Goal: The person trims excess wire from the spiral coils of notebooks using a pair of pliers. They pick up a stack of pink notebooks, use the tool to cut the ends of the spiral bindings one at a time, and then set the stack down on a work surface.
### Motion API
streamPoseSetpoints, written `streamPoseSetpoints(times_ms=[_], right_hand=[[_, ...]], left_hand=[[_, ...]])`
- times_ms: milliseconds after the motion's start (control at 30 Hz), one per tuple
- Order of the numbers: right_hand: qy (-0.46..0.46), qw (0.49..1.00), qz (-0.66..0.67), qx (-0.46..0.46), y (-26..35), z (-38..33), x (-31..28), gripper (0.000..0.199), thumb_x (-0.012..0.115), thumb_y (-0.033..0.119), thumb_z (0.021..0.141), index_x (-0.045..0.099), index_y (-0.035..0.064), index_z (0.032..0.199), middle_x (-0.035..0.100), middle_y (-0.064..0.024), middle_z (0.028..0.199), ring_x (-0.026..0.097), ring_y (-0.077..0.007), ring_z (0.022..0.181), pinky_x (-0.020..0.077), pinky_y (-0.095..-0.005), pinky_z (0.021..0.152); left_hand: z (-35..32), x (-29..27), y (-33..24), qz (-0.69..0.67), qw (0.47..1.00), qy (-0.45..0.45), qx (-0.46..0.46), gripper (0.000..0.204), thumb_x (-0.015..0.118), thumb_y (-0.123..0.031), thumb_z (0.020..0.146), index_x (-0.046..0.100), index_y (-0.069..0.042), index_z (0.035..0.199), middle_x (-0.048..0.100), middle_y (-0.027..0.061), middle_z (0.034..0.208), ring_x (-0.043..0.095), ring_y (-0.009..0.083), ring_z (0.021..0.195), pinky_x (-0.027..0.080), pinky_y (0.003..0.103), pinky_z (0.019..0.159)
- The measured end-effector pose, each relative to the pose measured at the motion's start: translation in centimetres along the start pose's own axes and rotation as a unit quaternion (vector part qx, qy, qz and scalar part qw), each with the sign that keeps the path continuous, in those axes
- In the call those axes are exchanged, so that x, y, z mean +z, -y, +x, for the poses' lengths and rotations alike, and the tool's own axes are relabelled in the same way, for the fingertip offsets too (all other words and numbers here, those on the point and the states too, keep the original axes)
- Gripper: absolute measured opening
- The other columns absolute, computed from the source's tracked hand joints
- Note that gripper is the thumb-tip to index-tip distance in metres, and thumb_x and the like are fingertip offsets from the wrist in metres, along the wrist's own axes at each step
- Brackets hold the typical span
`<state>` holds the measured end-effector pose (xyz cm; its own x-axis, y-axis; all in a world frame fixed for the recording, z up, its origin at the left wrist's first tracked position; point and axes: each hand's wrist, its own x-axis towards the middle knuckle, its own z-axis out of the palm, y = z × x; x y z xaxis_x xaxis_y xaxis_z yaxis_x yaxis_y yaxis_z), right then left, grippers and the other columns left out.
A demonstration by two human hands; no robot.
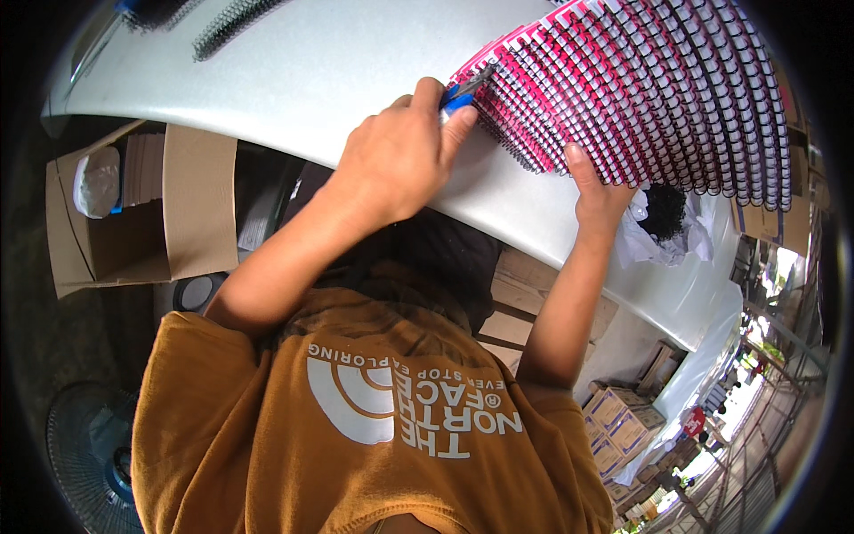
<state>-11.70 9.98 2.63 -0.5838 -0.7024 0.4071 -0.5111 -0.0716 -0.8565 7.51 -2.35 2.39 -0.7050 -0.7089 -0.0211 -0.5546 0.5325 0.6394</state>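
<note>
A long fanned stack of coil-bound booklets (640, 98), with black spiral bindings and pink and white edges, lies across the right of the table. My left hand (391, 160) is closed round small pliers (479, 82) with blue handles. Their dark jaws touch the coil ends at the stack's left end. My right hand (600, 198) grips the stack's near edge, thumb on top and the other fingers hidden beneath. Close beside it, a crumpled clear plastic bag (636, 240) holds a clump of small black pieces (663, 212).
Loose black coils (236, 27) lie at the table's far left. The white table (294, 89) has its near edge before me. An open cardboard box (200, 200) sits below at left, a fan (89, 454) at lower left. Stacked cartons (618, 427) stand at lower right.
</note>
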Motion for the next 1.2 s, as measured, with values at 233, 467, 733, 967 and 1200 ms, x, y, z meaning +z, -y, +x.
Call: streamPoseSetpoints(times_ms=[233, 467, 733, 967, 1200], right_hand=[[0.13, 0.978, -0.151, -0.056, -2.9, -0.8, -1.8, 0.08, 0.084, 0.015, 0.059, 0.042, -0.0056, 0.125, 0.05, -0.014, 0.123, 0.052, -0.0231, 0.108, 0.0348, -0.0341, 0.099], [0.018, 1.0, -0.014, 0.009, -1.5, -1.1, 1.0, 0.061, 0.08, 0.013, 0.066, 0.05, -0.0046, 0.116, 0.056, -0.0123, 0.114, 0.055, -0.0212, 0.102, 0.04, -0.0342, 0.094], [0.034, 0.998, -0.041, 0.018, -1.5, -1.1, 0.6, 0.06, 0.081, 0.016, 0.066, 0.052, -0.0043, 0.115, 0.057, -0.0122, 0.112, 0.055, -0.0216, 0.101, 0.0402, -0.0346, 0.093], [0.042, 0.998, -0.039, 0.02, -1.4, -1.1, 0.6, 0.051, 0.081, 0.015, 0.066, 0.057, -0.0032, 0.108, 0.06, -0.011, 0.105, 0.058, -0.0207, 0.093, 0.0432, -0.0339, 0.089], [0.111, 0.987, -0.104, 0.05, -0.7, -0.8, 0.0, 0.048, 0.079, 0.008, 0.065, 0.058, -0.0029, 0.107, 0.061, -0.0099, 0.104, 0.058, -0.0186, 0.092, 0.044, -0.0322, 0.087]], left_hand=[[0.7, -1.0, 2.3, -0.744, 0.551, 0.357, -0.126, 0.061, 0.023, -0.048, 0.096, 0.048, 0.003, 0.118, 0.06, 0.0171, 0.088, 0.065, 0.029, 0.09, 0.054, 0.042, 0.079], [0.5, -0.9, 1.7, -0.332, 0.921, 0.175, -0.107, 0.056, 0.028, -0.051, 0.096, 0.053, -0.002, 0.106, 0.052, 0.0048, 0.071, 0.055, 0.0152, 0.062, 0.046, 0.028, 0.055], [0.1, -1.3, 0.5, -0.654, 0.688, 0.267, -0.167, 0.061, 0.023, -0.052, 0.096, 0.054, -0.001, 0.106, 0.054, 0.0079, 0.072, 0.061, 0.0205, 0.069, 0.052, 0.035, 0.067], [0.0, -0.1, 0.3, -0.09, 0.994, 0.048, -0.047, 0.048, 0.035, -0.046, 0.096, 0.053, -0.003, 0.105, 0.052, 0.0041, 0.07, 0.055, 0.0141, 0.061, 0.043, 0.032, 0.06], [0.3, -1.3, 1.4, -0.716, 0.604, 0.299, -0.18, 0.059, 0.024, -0.052, 0.096, 0.053, -0.002, 0.108, 0.051, 0.0058, 0.071, 0.055, 0.0173, 0.06, 0.055, 0.033, 0.062]])
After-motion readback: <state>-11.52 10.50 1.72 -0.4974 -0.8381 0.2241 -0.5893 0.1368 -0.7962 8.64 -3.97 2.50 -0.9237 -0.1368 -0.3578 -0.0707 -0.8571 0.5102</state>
